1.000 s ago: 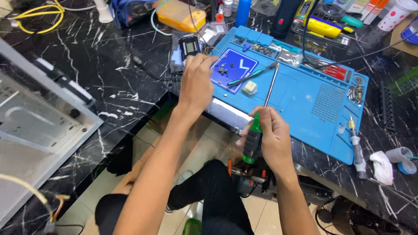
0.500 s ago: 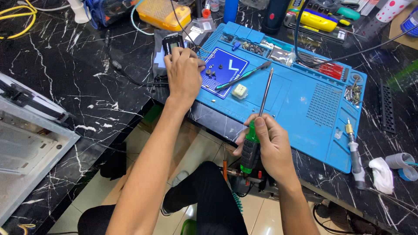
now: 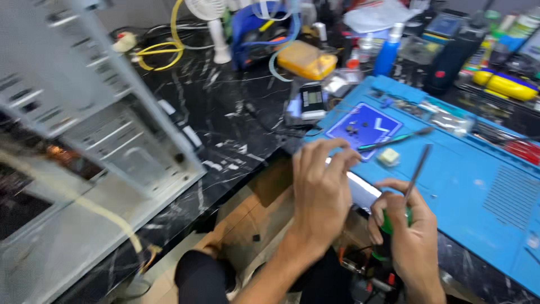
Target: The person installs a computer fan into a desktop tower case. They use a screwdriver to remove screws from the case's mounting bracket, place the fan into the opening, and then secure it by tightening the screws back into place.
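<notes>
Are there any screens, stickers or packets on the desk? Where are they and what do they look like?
Small device with a screen: upright at the blue mat's left corner, dark body, pale grey display.
Dark blue square pad: on the mat, white lines, small dark bits on it.
Clear plastic bags: mat's far edge, shiny, crumpled.
Blue bottle: behind the mat, white cap.
</notes>
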